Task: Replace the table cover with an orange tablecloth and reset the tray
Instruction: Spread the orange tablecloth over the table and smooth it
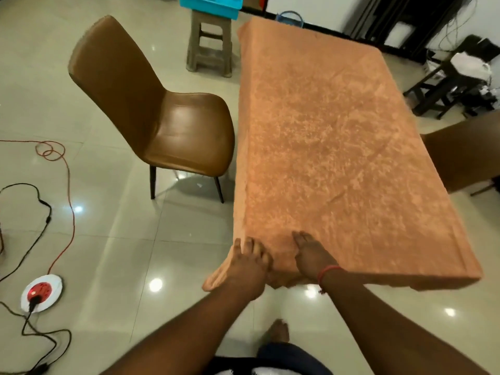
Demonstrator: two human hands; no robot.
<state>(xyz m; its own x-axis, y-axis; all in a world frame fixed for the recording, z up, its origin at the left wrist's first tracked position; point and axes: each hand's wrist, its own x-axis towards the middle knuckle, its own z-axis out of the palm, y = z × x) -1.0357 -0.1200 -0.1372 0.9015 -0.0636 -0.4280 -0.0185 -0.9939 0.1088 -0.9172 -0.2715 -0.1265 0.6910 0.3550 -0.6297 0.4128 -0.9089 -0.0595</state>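
Observation:
An orange tablecloth [332, 147] covers the whole rectangular table and hangs over its edges. Both my hands are at its near left corner. My left hand [247, 269] lies on the corner with its fingers spread over the cloth's edge, where a flap of cloth sticks out to the left. My right hand [311, 257] presses flat on the cloth just to the right of it, fingers straight. A red thread circles my right wrist. A blue tray [211, 5] sits on a plastic stool [209, 41] beyond the table's far left corner.
A brown leather chair [151, 109] stands close to the table's left side. A second brown chair [465, 155] is on the right. Cables and a red-white power socket [40, 292] lie on the tiled floor at left. Dark furniture [446, 79] stands at the back right.

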